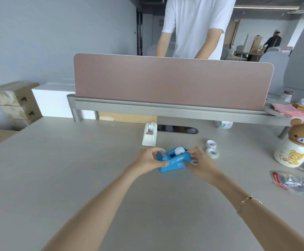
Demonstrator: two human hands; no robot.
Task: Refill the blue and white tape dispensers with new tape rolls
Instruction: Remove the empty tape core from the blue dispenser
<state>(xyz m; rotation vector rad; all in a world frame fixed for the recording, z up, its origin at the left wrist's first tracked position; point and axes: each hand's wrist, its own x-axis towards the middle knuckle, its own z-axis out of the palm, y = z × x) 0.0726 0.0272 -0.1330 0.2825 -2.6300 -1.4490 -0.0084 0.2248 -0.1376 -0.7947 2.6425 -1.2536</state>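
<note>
The blue tape dispenser sits on the desk at mid frame, with a white tape roll showing in its top slot. My left hand grips its left end, near the cutter. My right hand grips its right end, fingers curled round the body. The white tape dispenser stands upright just behind, untouched. Two loose tape rolls lie to the right: a white one and a clear one.
A bear-shaped jar and foil packets sit at the right. A pink divider panel on a grey shelf closes off the back. A person in a white shirt stands behind it. Boxes stack at the far left.
</note>
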